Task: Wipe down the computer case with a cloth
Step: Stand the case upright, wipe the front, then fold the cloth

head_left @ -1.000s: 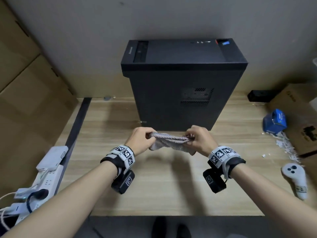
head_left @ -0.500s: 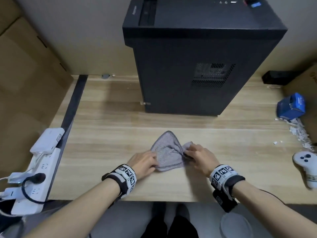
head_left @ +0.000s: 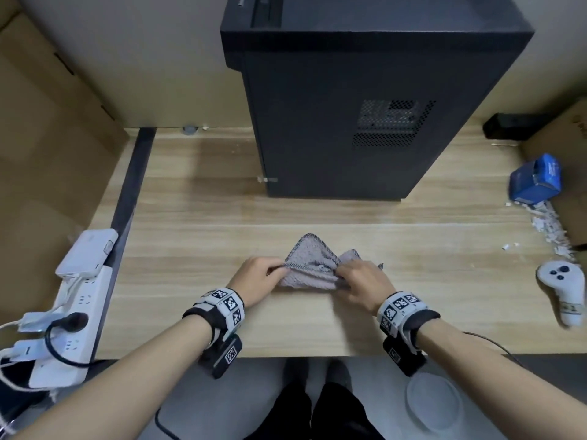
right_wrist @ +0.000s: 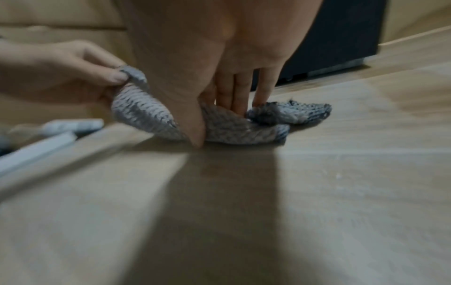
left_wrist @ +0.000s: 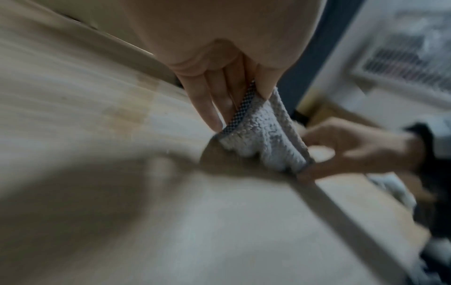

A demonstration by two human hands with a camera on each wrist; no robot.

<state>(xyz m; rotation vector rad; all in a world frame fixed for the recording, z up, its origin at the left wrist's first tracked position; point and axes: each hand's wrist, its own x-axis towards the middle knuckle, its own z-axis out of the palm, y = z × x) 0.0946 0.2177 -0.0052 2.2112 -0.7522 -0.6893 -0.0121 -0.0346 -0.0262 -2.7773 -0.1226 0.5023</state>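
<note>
Lying rumpled on the pale wood-grain desk (head_left: 190, 249), head view: one grey waffle-weave cloth (head_left: 313, 265) with dark mesh edging, in front of the computer case (head_left: 349, 106) and well apart from it. Case: black, boxy, matte, upright, perforated vent panel on its side. Left hand (head_left: 254, 277) pinches the cloth's left edge; right hand (head_left: 365, 281) pinches its right side. Left of the case: white plastic power strip (head_left: 70, 319). Right of the case: blue carton (head_left: 533, 179), white moulded controller (head_left: 562, 290).

Left wrist view: left hand (left_wrist: 219, 77), thumb and straight fingers nipping the mesh hem; cloth (left_wrist: 263, 135) pile fluffy, sagging to the desk.

Right wrist view: right hand (right_wrist: 219, 67), thumb and fingers closed on a fold; cloth (right_wrist: 231, 125) bunched, touching the desk.
</note>
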